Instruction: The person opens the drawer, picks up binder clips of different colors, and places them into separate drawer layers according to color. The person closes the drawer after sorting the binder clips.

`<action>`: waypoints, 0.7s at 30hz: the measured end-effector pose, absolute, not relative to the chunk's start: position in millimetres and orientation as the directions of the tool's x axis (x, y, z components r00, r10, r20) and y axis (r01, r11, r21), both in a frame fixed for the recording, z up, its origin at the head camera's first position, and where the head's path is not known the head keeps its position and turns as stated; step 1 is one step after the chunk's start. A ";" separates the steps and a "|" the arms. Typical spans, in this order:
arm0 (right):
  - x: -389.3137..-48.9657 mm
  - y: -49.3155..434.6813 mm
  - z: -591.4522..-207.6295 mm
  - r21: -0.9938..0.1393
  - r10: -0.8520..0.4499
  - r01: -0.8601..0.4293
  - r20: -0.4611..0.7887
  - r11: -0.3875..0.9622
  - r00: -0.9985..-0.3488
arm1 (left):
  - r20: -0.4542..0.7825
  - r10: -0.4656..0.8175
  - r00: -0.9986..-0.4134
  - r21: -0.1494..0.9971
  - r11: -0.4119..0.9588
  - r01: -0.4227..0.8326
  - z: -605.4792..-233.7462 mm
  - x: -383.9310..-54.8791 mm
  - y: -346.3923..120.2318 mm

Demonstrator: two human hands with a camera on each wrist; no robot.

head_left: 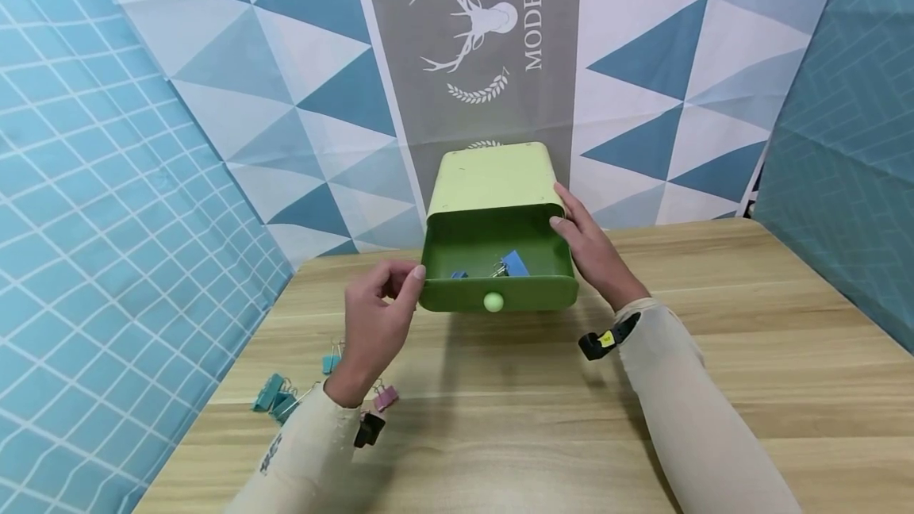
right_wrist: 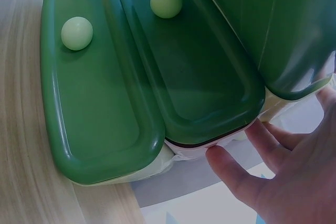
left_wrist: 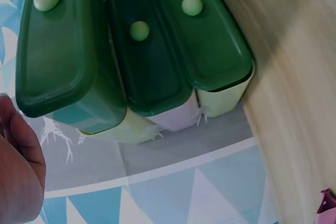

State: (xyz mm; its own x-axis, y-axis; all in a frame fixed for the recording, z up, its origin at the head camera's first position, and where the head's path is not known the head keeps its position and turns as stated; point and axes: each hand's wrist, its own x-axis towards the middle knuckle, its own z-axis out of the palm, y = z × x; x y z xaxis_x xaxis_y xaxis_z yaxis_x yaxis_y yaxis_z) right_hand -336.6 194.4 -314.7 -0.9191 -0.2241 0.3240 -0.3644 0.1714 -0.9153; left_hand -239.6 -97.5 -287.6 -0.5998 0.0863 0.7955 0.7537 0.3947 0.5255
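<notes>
The top drawer of a small stacked drawer unit is pulled out; it is green with a pale round knob. Inside lie a blue binder clip and a smaller blue piece. Beside the drawer's left front corner is my left hand, fingers loosely curled, the thumb tip at the corner; whether it touches is unclear. Against the unit's right side rests my right hand, fingers spread and the thumb at the drawer's edge. The middle drawer and bottom drawer appear closed in the left wrist view.
Several teal binder clips and a pink binder clip lie on the wooden table at the left. A patterned cloth hangs behind the unit. Black devices are strapped at both wrists.
</notes>
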 end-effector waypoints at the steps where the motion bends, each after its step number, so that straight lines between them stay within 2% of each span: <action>1: -339.5 195.0 -317.2 -0.915 -0.223 -0.366 0.326 0.168 -0.919 | 0.789 0.090 -0.608 0.534 0.389 0.751 -288.8 -239.1 -97.4; 11: -357.5 198.8 -336.0 -0.908 -0.212 -0.391 0.357 0.148 -0.910 | 0.747 0.177 -0.641 0.562 0.348 0.750 -299.7 -237.7 -94.1; 21: -357.4 198.9 -337.1 -0.906 -0.207 -0.393 0.360 0.154 -0.910 | 0.662 0.213 -0.718 0.646 0.324 0.691 -308.1 -232.0 -87.7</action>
